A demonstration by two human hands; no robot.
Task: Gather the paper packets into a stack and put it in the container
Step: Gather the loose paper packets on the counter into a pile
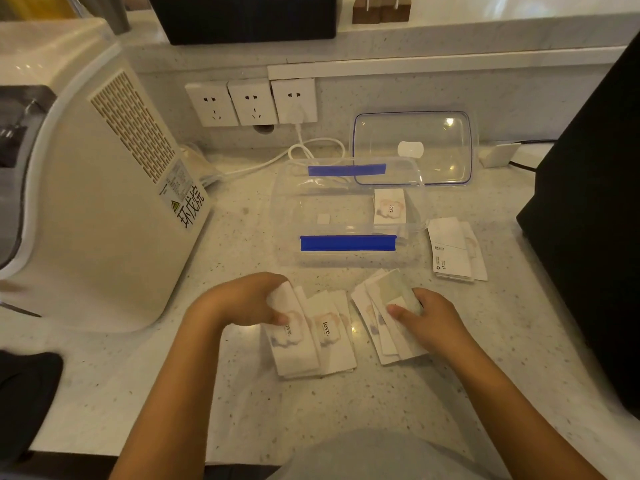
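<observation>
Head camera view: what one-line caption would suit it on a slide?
Both hands, left hand and right hand, gather paper packets on a speckled counter before an open clear container.

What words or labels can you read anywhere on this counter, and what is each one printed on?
"love." on the white paper packet inside the clear plastic container.
"love." on the white paper packet lying beside the left hand.
"ove." on the packet under the left thumb, its first letter covered.
"环戊烷" on the sticker on the cream appliance; its small print is unreadable.
Backs of the white packets right of the container: print too small.
</observation>
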